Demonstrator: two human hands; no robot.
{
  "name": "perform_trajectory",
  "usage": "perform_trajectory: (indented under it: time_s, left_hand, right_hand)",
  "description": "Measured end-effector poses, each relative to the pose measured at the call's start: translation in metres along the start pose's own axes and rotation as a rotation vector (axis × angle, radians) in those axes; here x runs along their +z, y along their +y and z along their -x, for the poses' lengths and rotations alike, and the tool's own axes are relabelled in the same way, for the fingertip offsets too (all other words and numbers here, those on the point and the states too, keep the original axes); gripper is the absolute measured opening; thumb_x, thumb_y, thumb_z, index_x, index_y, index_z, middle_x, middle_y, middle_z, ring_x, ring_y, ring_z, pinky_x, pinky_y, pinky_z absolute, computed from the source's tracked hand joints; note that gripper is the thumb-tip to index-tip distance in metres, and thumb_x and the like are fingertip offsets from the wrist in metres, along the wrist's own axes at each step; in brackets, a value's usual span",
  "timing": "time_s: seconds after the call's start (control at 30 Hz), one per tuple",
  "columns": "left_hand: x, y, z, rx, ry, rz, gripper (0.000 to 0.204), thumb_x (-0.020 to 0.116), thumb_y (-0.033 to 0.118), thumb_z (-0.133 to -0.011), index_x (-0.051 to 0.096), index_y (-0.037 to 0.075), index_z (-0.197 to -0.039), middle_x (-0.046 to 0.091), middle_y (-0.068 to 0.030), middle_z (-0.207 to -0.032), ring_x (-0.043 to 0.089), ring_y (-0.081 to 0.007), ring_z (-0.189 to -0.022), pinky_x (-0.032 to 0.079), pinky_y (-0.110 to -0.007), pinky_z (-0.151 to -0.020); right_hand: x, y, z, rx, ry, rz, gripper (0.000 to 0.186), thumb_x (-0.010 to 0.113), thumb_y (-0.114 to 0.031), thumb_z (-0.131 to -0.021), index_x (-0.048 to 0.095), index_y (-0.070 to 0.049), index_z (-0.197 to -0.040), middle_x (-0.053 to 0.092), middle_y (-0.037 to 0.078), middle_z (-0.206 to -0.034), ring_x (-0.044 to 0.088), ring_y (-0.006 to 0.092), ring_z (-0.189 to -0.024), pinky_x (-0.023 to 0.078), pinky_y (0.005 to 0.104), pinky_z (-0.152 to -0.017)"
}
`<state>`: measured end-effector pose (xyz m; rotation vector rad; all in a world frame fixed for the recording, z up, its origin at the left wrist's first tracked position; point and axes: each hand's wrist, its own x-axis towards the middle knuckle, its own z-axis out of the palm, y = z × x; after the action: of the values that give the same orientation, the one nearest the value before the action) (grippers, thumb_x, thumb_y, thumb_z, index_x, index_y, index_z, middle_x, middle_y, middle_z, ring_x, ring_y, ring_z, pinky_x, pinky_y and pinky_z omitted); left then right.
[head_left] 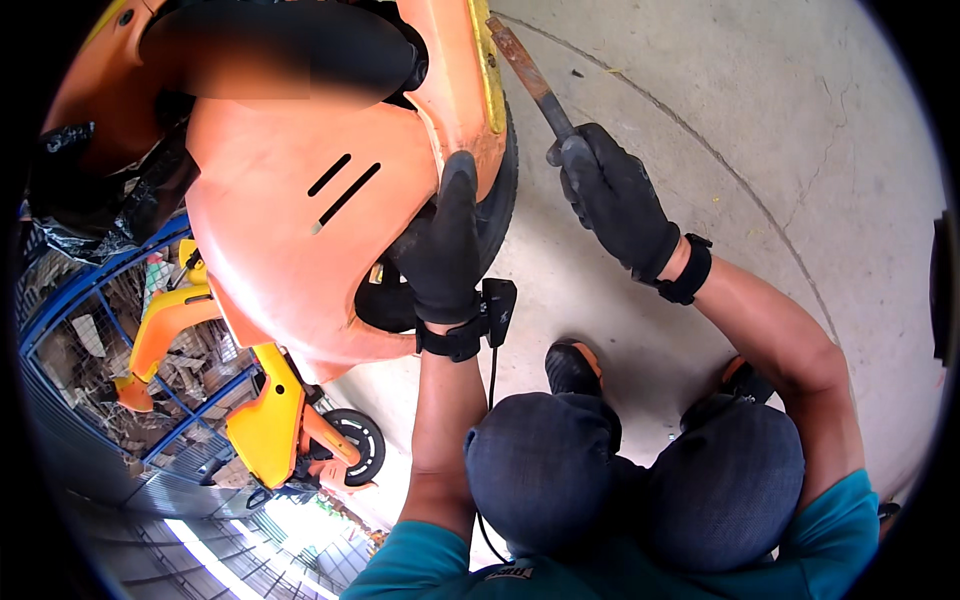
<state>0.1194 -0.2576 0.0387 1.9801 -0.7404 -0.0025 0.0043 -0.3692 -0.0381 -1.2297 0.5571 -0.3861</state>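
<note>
Gripping rusty bar [533, 82], right hand [617, 200]; left hand [445, 250], fingers half-hidden, can't tell
We're risking scratched orange panel [275, 190] if bar's slipping

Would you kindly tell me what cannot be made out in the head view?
- Metal bar, head view: its lower end is hidden inside the right gloved hand.
- Tyre, head view: mostly hidden behind the orange bodywork and the left gloved hand.
- Black oval part, head view: its lower edge is lost in blur.
- Right shoe, head view: largely hidden by the right knee.
</note>
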Motion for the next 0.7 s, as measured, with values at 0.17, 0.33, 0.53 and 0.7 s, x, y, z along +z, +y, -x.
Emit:
perform_trajectory:
  time_s: [0.17,0.33,0.53,0.7]
  left_hand:
    - [-0.013,-0.008,0.01,-0.044,-0.027,-0.065,0.042,0.076,0.004,-0.078,0.058,-0.002,-0.114,0.06,-0.0105,-0.115,0.057,-0.0195,-0.104,0.044,-0.034,-0.092]
    - [-0.005,0.008,0.004,-0.074,-0.064,-0.041,0.043,0.075,0.008,-0.081,0.056,-0.005,-0.118,0.058,-0.0097,-0.12,0.057,-0.0179,-0.104,0.044,-0.034,-0.092]
    - [0.017,0.014,-0.012,-0.102,-0.007,0.163,0.042,0.069,0.011,-0.087,0.054,-0.006,-0.122,0.06,-0.01,-0.12,0.057,-0.0172,-0.105,0.044,-0.032,-0.093]
    - [0.012,0.005,-0.015,-0.095,-0.023,0.061,0.044,0.065,0.01,-0.09,0.051,-0.005,-0.128,0.055,-0.0118,-0.129,0.053,-0.0193,-0.114,0.041,-0.033,-0.098]
  right_hand:
    - [-0.003,0.002,-0.001,0.029,-0.001,-0.048,0.026,0.04,-0.03,-0.102,0.054,-0.008,-0.099,0.044,-0.003,-0.065,0.04,0.0044,-0.055,0.037,0.0226,-0.049]
    - [-0.003,-0.006,-0.004,0.121,-0.028,-0.111,0.025,0.039,-0.028,-0.101,0.053,-0.007,-0.102,0.046,-0.002,-0.068,0.043,0.0052,-0.057,0.04,0.023,-0.052]
    - [-0.002,-0.018,-0.017,0.025,-0.039,-0.135,0.024,0.039,-0.026,-0.101,0.052,-0.006,-0.103,0.05,-0.001,-0.07,0.047,0.0063,-0.059,0.044,0.0244,-0.055]
    - [-0.004,-0.049,-0.038,-0.009,-0.008,-0.075,0.022,0.041,-0.024,-0.101,0.051,-0.005,-0.101,0.051,0.0,-0.068,0.048,0.007,-0.057,0.044,0.0255,-0.053]
